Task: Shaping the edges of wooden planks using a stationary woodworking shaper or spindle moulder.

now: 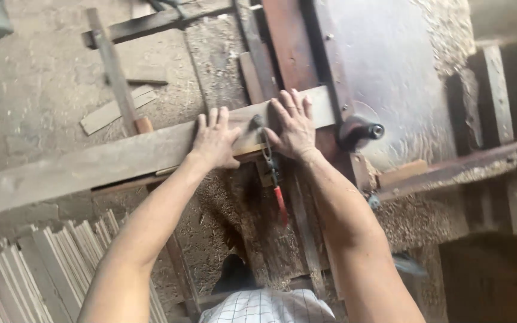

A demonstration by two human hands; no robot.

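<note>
Plank (pixel 121 158): it lies flat across the saw table (pixel 390 78), long axis running from the stacked slats (pixel 25 281) up toward the table's round metal knob (pixel 360 130). My left hand (pixel 215 139) and right hand (pixel 294 125) both press on top of it, fingers spread, gripping nothing. The right hand sits nearer the knob; the left is just beside it, slat side.

A rough, matt grey wooden plank (pixel 121 158) lies over a worn, dull-sheened metal table (pixel 384 72) dusted with coarse sawdust (pixel 444 30), beside a stack of pale, smooth-cut wooden slats (pixel 25 275) and a glossy red plastic handle (pixel 281 203).
</note>
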